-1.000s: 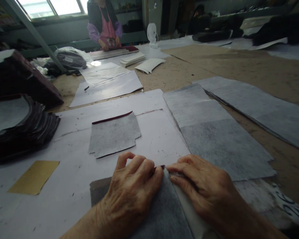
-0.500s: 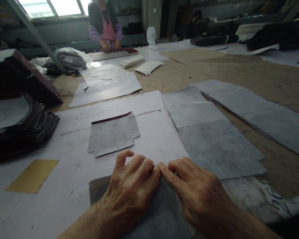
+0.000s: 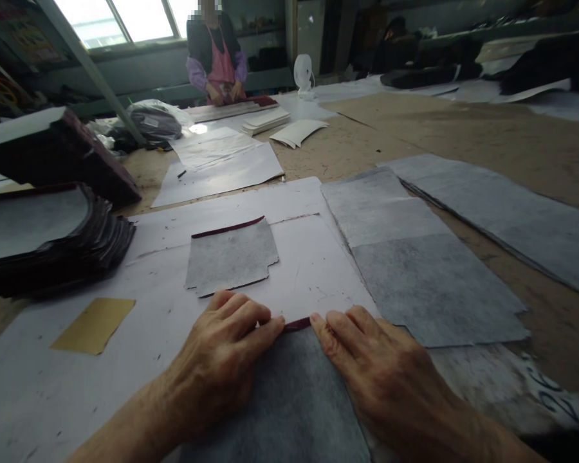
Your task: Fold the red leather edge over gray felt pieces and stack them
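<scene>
A grey sheet (image 3: 302, 386) lies under both hands near the front edge, a narrow dark red strip folded along its far edge. My left hand (image 3: 222, 360) is curled over the sheet's left side, thumb and fingers on the far edge. At the right end of the strip, my right hand (image 3: 381, 366) presses with its fingers bent together. Beyond the left hand, a smaller grey piece (image 3: 234, 254) with a dark red top edge rests on white paper (image 3: 149, 328).
Larger grey sheets (image 3: 434, 276) lie at the right. A dark layered stack (image 3: 53, 238) stands left, near a yellow card (image 3: 94, 325). Across the table (image 3: 415, 122), a person in a pink apron (image 3: 220, 61) works beside a white fan (image 3: 303, 76).
My left hand has moved left along the sheet's far edge, away from my right hand, and the dark red strip now shows between them. The view has shifted slightly.
</scene>
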The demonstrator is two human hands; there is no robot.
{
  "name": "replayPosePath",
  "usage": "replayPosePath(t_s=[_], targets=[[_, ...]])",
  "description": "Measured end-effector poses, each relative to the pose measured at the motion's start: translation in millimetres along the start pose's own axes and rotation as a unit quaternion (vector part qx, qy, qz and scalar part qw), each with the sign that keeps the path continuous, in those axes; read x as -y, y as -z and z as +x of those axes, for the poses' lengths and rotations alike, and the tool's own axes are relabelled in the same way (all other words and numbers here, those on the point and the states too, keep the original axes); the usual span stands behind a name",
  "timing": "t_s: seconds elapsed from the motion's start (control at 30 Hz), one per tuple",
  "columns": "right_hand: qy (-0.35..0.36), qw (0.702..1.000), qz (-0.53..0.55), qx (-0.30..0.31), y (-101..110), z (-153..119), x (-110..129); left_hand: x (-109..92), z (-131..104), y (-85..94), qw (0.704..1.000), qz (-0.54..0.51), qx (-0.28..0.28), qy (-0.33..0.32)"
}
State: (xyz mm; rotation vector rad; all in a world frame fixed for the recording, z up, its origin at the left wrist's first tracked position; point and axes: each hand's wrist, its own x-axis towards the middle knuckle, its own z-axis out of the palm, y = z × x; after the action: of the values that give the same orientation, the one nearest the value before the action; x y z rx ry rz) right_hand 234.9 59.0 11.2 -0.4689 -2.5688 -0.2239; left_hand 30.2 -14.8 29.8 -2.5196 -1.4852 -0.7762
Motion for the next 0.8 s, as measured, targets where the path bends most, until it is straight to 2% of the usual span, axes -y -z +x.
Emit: replayPosePath(t_s=[0.17,0.37,0.5,0.6,0.7,0.8], targets=[[0.014,1.000,-0.010,0.001,1,-1,-2,4,-13,-3.0,1.000,-0.001,0.023,-0.020],[0.073,0.997,0.029,-0.015,2,4,3,2,-13,-7.7,1.000,0.008,0.000,-0.022],[0.077,0.994,0.083,0.004,0,8,-2,2,-10,-8.3,0.999,0.013,-0.009,-0.028],[0.044,0.987,0.152,0.030,2,5,-21,2,-9,-9.2,0.999,0.026,-0.015,-0.027],[-0.056,0.977,0.200,0.048,10,0,-43,2,-10,-10.4,0.999,0.039,-0.018,-0.022],[-0.157,0.972,0.175,0.001,15,2,-46,3,-12,-11.3,0.999,0.045,-0.012,-0.013]])
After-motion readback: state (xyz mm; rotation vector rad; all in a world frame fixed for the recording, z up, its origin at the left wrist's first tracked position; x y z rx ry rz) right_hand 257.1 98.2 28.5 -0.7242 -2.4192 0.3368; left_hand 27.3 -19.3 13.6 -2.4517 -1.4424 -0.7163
